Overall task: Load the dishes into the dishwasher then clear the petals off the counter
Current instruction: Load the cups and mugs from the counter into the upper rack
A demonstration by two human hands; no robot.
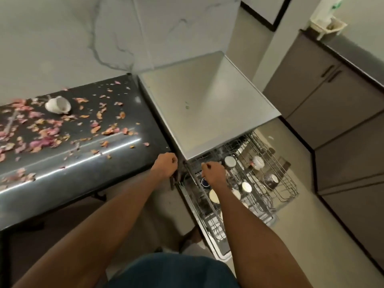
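Observation:
The dishwasher (207, 113) stands open beside the dark counter (87, 167), its wire racks (276, 183) pulled out and holding several cups and bowls. A blue cup (204, 181) sits in the rack just under my right hand (214, 172), whose fingers are curled; whether it holds anything is hidden. My left hand (165, 165) is a loose fist at the counter's corner, holding nothing that I can see. A white cup (58, 104) lies on its side on the counter among scattered pink and orange petals (47, 129).
Grey cabinets (324, 94) with a dark worktop line the right side. A white container (327, 26) sits on that worktop at the far end. Pale floor (295, 204) runs between the cabinets and the pulled-out racks. A marble wall rises behind the counter.

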